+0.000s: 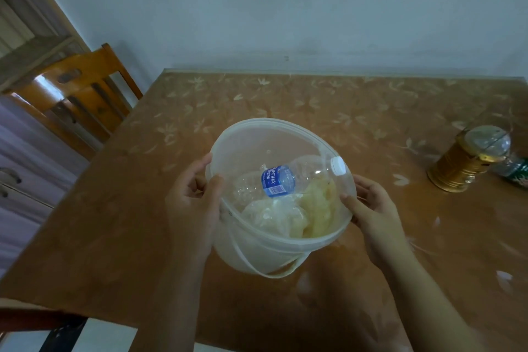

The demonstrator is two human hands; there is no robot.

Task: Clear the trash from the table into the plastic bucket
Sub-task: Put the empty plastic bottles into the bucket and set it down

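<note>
plastic bucket [248, 248] tilted toward camera, bottle [277, 181] lying inside, cap [338, 165] pointing right

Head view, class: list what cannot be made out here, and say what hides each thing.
1. Green bottle: head view, cut off by the right edge, partly behind the gold lantern.
2. Crumpled trash in the plastic bucket: head view, blurred, material unclear.
3. Bucket's base: head view, hidden by its own wall; contact with the table unclear.
</note>
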